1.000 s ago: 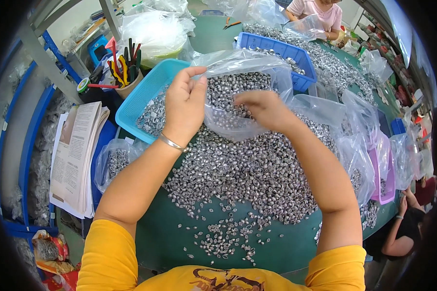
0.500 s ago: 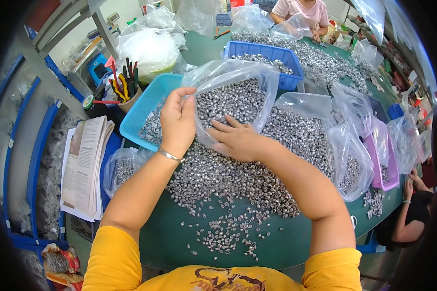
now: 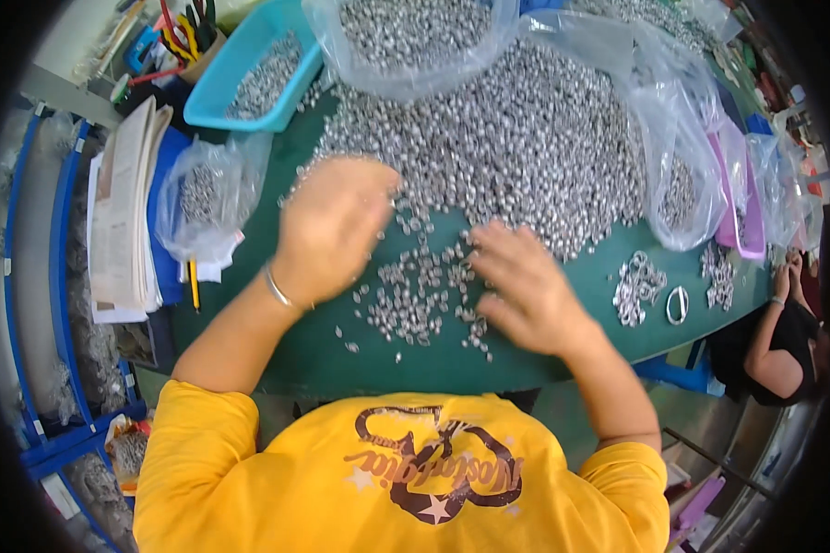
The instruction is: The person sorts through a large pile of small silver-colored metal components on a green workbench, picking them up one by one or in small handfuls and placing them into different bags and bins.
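A broad heap of small silver-grey metal pieces point(image 3: 535, 138) lies on the green table point(image 3: 314, 359), with a looser patch of the same oval pieces point(image 3: 406, 300) nearer me. My left hand point(image 3: 337, 226) is over the heap's near left edge, palm down. Its fingers are smeared by motion, so I cannot tell whether anything is in them. My right hand point(image 3: 530, 286) is beside the loose patch on its right, fingers spread, with nothing seen in it. A clear plastic bag point(image 3: 420, 85) full of similar pieces sits at the far side of the heap.
At the far left stands a turquoise basket point(image 3: 214, 115) partly filled with pieces. Papers point(image 3: 124, 212) and a small clear bag point(image 3: 198, 198) are on the left. On the right are another bag point(image 3: 678, 184), a purple tray point(image 3: 752, 221), metal strips point(image 3: 638, 288) and a seated person point(image 3: 773, 355).
Both hands have left the clear plastic bag and come back toward me, to either side of the loose patch. The view has tilted down, showing more of the near edge and my yellow shirt.
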Demonstrator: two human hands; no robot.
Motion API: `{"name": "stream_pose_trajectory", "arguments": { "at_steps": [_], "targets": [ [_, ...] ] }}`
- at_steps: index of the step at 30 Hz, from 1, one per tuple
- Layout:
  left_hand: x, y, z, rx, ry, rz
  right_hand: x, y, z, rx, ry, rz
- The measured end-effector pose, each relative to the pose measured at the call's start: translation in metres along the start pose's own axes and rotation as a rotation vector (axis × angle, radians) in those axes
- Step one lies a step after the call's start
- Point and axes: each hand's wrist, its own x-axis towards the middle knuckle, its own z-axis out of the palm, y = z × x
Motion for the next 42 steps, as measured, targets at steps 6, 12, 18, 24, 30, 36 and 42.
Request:
{"name": "stream_pose_trajectory", "arguments": {
  "at_steps": [6, 12, 18, 24, 30, 36, 42],
  "targets": [
    [-0.095, 0.060, 0.038, 0.102, -0.734, 0.009, -0.061, -0.051, 0.043, -0.118, -0.184, 0.089],
    [-0.106, 0.064, 0.030, 0.086, -0.761, 0.023, -0.084, -0.045, 0.034, -0.021, 0.154, 0.228],
    [-0.102, 0.058, 0.018, -0.064, -0.157, -0.063, -0.089, -0.036, 0.041, -0.002, 0.565, 0.426],
    [-0.095, 0.059, 0.019, -0.112, -0.040, -0.195, -0.075, -0.032, 0.051, -0.123, 0.443, 0.425],
    [-0.096, 0.059, 0.022, -0.182, -0.046, -0.217, -0.076, -0.034, 0.048, 0.012, 0.523, 0.439],
    [-0.093, 0.083, 0.037, -0.956, -0.257, -0.751, -0.055, -0.059, 0.045, 0.277, 0.549, 0.352],
    [-0.093, 0.071, 0.038, -1.050, -0.121, -0.941, -0.012, -0.050, 0.054, 0.176, 0.450, 0.161]
  ]
}}
